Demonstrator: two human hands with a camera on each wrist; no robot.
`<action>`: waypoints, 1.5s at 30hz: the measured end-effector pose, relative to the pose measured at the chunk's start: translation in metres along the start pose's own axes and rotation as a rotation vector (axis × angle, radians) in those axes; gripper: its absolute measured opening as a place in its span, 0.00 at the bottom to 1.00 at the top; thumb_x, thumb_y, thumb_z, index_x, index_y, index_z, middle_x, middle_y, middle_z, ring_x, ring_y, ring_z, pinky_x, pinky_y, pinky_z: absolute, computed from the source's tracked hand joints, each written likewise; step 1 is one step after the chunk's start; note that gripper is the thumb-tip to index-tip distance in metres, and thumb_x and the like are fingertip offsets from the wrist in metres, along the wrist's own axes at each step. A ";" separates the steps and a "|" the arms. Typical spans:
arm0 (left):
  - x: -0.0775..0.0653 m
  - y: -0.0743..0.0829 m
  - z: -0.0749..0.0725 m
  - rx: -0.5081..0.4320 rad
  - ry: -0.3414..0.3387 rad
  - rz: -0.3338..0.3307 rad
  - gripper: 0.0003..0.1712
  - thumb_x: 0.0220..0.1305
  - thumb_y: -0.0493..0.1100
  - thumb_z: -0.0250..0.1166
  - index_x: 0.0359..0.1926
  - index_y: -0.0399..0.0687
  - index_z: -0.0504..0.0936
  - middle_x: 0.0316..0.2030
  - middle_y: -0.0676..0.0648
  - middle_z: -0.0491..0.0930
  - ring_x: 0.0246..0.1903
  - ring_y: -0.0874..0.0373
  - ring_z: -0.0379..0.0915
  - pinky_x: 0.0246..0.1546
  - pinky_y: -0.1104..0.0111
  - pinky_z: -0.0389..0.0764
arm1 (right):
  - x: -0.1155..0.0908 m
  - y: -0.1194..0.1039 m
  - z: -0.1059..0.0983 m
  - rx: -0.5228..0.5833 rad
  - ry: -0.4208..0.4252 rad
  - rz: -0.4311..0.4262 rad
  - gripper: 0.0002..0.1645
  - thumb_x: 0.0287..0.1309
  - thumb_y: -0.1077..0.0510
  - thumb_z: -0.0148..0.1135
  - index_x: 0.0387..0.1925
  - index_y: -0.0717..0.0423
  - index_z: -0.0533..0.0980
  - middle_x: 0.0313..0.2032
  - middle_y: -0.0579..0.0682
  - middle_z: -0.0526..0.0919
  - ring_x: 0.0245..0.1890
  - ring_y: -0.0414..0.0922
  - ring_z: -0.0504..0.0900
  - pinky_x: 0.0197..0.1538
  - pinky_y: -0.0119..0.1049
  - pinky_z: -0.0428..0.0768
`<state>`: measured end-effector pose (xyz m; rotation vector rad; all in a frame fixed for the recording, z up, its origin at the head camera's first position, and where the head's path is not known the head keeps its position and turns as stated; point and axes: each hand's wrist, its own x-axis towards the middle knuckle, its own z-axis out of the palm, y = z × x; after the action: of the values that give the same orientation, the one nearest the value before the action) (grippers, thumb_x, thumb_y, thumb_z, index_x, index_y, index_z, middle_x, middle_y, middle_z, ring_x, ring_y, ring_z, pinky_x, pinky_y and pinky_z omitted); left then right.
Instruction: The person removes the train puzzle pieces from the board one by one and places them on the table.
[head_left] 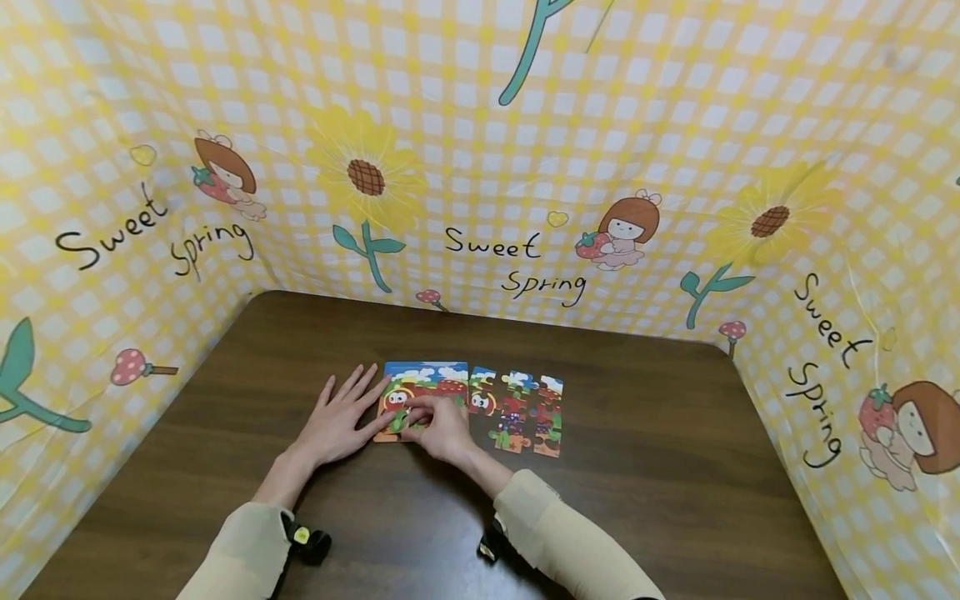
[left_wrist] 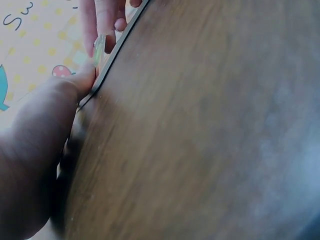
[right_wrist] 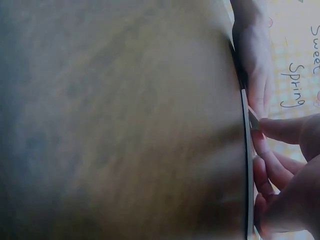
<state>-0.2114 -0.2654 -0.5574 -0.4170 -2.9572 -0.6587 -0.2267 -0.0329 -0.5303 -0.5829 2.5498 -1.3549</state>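
A colourful jigsaw puzzle board (head_left: 426, 367), printed with clouds and a red cartoon face, lies flat on the table. My left hand (head_left: 339, 427) lies at its left side with fingers spread, the thumb at the lower left edge. Over the board's lower part is my right hand (head_left: 444, 430), its thumb and fingers pinching a puzzle piece (right_wrist: 253, 119). That piece is tilted up from the board in the right wrist view, close to the left thumb. Its print is mostly hidden by the fingers. The right hand also covers the lower right of the board.
Right beside the board stand columns of joined puzzle pieces (head_left: 548, 417), with a shorter group (head_left: 482, 402) nearest the board. The brown wooden table (head_left: 660, 467) is enclosed on three sides by a yellow checked cloth (head_left: 480, 167).
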 end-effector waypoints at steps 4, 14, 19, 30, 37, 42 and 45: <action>0.001 0.002 0.001 0.032 -0.029 -0.008 0.42 0.83 0.67 0.56 0.87 0.55 0.63 0.88 0.38 0.53 0.88 0.34 0.45 0.84 0.28 0.39 | -0.001 0.002 -0.007 0.126 0.005 0.026 0.25 0.65 0.63 0.79 0.62 0.59 0.86 0.42 0.52 0.96 0.40 0.41 0.92 0.60 0.40 0.87; -0.001 0.003 0.005 -0.004 -0.030 0.009 0.42 0.84 0.66 0.56 0.88 0.56 0.61 0.89 0.38 0.51 0.89 0.35 0.42 0.84 0.29 0.35 | -0.027 0.023 -0.056 0.212 0.067 -0.043 0.26 0.64 0.70 0.75 0.63 0.67 0.84 0.45 0.63 0.94 0.38 0.38 0.87 0.42 0.25 0.83; -0.002 -0.004 0.004 -0.043 -0.011 0.027 0.43 0.84 0.66 0.55 0.88 0.54 0.60 0.89 0.38 0.52 0.89 0.35 0.43 0.83 0.28 0.35 | -0.046 0.041 -0.077 0.154 0.109 -0.028 0.25 0.64 0.68 0.76 0.63 0.65 0.84 0.46 0.61 0.93 0.41 0.43 0.89 0.44 0.28 0.85; -0.002 -0.002 0.000 -0.046 -0.035 -0.003 0.41 0.85 0.59 0.57 0.88 0.47 0.59 0.88 0.36 0.52 0.88 0.34 0.43 0.84 0.28 0.34 | -0.054 0.088 -0.078 -0.210 0.198 -0.186 0.26 0.59 0.57 0.82 0.58 0.59 0.88 0.63 0.58 0.87 0.68 0.62 0.76 0.68 0.66 0.78; 0.000 -0.001 0.004 -0.015 -0.049 -0.020 0.41 0.86 0.60 0.55 0.88 0.49 0.58 0.89 0.39 0.51 0.89 0.36 0.42 0.85 0.30 0.34 | -0.067 0.068 -0.091 -0.258 0.144 -0.126 0.25 0.60 0.59 0.83 0.57 0.63 0.88 0.67 0.62 0.84 0.75 0.67 0.72 0.75 0.74 0.69; 0.004 0.000 0.006 -0.005 -0.058 -0.015 0.41 0.86 0.61 0.54 0.89 0.49 0.57 0.89 0.39 0.50 0.89 0.36 0.41 0.85 0.30 0.34 | -0.070 0.072 -0.093 -0.297 0.125 -0.122 0.24 0.60 0.57 0.83 0.56 0.59 0.89 0.70 0.62 0.82 0.79 0.67 0.68 0.78 0.74 0.67; 0.006 -0.001 0.007 -0.019 -0.037 0.000 0.41 0.85 0.60 0.55 0.88 0.48 0.59 0.89 0.38 0.52 0.89 0.35 0.43 0.84 0.29 0.35 | -0.071 0.074 -0.094 -0.299 0.131 -0.133 0.24 0.59 0.56 0.84 0.55 0.60 0.89 0.71 0.63 0.81 0.79 0.68 0.68 0.77 0.75 0.67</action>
<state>-0.2181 -0.2619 -0.5637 -0.4351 -2.9882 -0.6864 -0.2140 0.1049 -0.5398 -0.7492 2.8928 -1.0878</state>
